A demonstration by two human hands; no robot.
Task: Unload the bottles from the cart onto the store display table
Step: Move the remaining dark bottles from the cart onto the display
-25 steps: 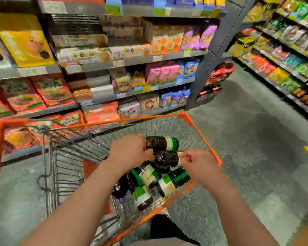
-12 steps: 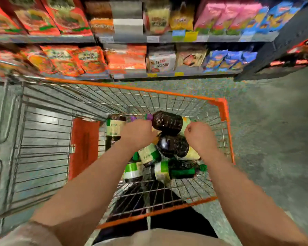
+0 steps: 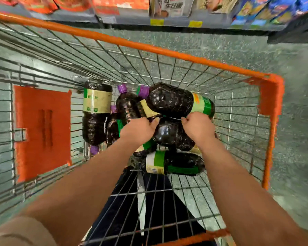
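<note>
Several dark bottles with green and cream labels and purple caps lie piled in the wire cart (image 3: pixel 149 48) with its orange rim. My left hand (image 3: pixel 140 129) and my right hand (image 3: pixel 197 128) reach down into the pile, and both curl round the two ends of a dark bottle (image 3: pixel 171 135) lying between them. Another bottle (image 3: pixel 174 101) lies just above the hands, touching my right knuckles. A third bottle (image 3: pixel 176 164) lies nearer me, and one more (image 3: pixel 96 112) lies at the left of the pile. No display table is in view.
An orange flap (image 3: pixel 41 130) hangs on the cart's left wall. Store shelves (image 3: pixel 167 8) with packaged goods stand right behind the cart. Grey speckled floor (image 3: pixel 295 121) lies to the right. My dark trousers show through the cart's near wire wall.
My head has tilted down and closer over the cart. Both hands have sunk deeper into the pile and closed round the middle bottle.
</note>
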